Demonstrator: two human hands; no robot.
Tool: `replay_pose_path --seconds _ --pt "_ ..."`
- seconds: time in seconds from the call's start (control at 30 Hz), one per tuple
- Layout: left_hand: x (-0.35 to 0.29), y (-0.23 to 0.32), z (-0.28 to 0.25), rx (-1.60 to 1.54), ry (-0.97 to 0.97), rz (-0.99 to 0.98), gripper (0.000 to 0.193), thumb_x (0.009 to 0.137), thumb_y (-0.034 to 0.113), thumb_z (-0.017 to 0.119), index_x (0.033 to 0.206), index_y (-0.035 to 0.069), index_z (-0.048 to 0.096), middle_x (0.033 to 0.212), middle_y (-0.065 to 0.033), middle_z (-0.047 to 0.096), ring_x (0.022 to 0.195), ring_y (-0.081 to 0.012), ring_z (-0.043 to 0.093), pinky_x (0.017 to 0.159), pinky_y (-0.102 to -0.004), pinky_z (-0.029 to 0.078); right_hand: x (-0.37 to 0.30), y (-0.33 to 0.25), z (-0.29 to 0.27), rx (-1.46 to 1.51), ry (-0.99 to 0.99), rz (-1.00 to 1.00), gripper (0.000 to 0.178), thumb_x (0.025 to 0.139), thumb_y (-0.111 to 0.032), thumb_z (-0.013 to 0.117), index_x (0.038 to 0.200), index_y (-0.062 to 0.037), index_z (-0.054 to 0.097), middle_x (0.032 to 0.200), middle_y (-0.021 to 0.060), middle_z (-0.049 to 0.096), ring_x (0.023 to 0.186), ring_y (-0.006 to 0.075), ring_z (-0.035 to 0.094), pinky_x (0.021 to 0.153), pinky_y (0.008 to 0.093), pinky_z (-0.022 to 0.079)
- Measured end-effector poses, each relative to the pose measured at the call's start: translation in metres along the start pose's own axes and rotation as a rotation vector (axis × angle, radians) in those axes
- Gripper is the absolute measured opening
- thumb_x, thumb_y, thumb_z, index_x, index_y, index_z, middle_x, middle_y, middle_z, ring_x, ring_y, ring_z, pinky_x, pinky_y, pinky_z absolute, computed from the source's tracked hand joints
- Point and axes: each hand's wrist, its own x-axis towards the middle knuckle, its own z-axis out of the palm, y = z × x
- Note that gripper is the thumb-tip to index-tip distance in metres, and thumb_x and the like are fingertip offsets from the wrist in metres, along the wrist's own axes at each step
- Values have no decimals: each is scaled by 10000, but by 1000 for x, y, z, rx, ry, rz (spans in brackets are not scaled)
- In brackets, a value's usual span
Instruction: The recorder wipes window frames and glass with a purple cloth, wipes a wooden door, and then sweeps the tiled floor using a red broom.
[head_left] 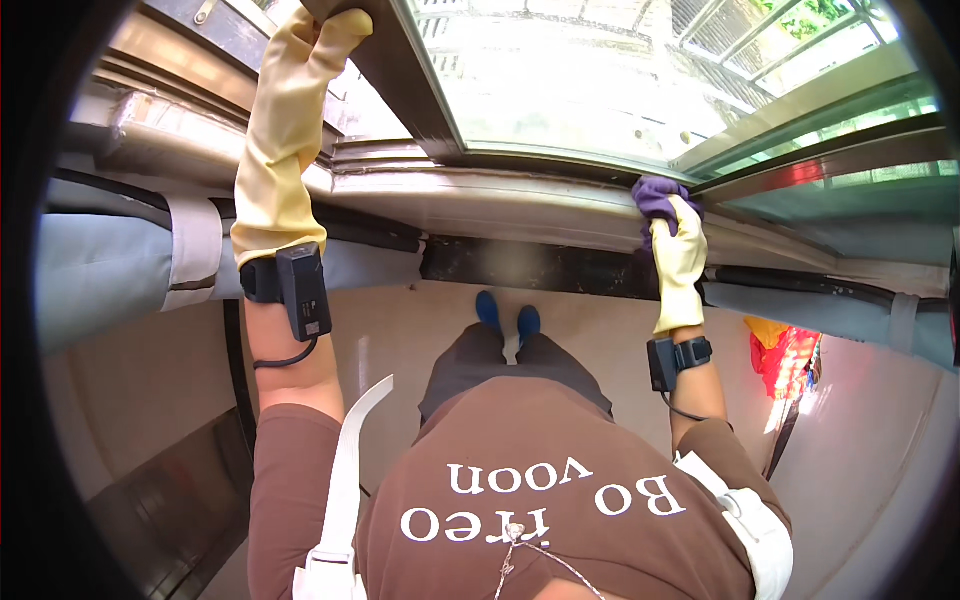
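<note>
My left hand (pixel 312 50), in a long cream-yellow rubber glove, reaches far up at the upper left. Its fingers close on the brown window frame (pixel 400 85) near the picture's top edge, where part of the grip is cut off. My right hand (pixel 677 225) wears a matching glove and bunches a purple cloth (pixel 660 195). That cloth rests against the pale sill (pixel 500 192), at the lower right corner of the window pane (pixel 560 90). Both wrists carry small black strapped devices.
Blue-grey padded covers (pixel 110 255) with dark edging run below the sill on both sides. A second sliding pane (pixel 830 200) stands at the right. Red and yellow fabric (pixel 785 355) hangs low on the right. My blue shoes (pixel 528 320) stand on the pale floor.
</note>
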Motion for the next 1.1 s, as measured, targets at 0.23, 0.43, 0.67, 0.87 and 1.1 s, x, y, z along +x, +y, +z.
replay_pose_path --seconds 0.23,0.43,0.67,0.87,1.1 --pt "1 15 44 -50 -19 27 545 917 352 811 1315 8 669 1182 -74 727 1093 -176 637 996 -323 454 18 -83 92 -385 -31 -512 312 857 -99 681 1165 -148 700 871 88 711 735 286 706 658 394 582" --pt "27 12 -17 -31 -148 66 568 926 324 818 1357 -1 640 1220 -54 695 1155 -169 599 1045 -321 421 29 -91 151 -466 8 -496 219 968 -209 595 1103 -286 749 813 36 684 675 184 717 578 370 567" --pt "17 27 -17 38 -165 99 534 952 326 794 1335 -14 641 1211 -53 687 1142 -164 594 1056 -323 410 18 45 34 -39 397 -110 413 836 -128 745 1247 -116 723 1101 144 765 959 260 753 809 374 607" --pt "-1 33 -42 -72 -55 82 331 978 273 761 1173 19 676 999 -23 707 913 -116 596 870 -267 463 13 -68 -12 487 357 235 242 989 -100 698 1220 -35 668 834 -17 620 676 49 540 594 239 461" --pt "-23 34 -57 -80 -43 12 444 1000 467 637 1024 25 676 761 51 486 709 -88 390 645 -283 321 60 -185 37 266 811 -352 412 1027 -72 652 1388 28 481 1191 177 641 1115 282 609 1044 398 464"
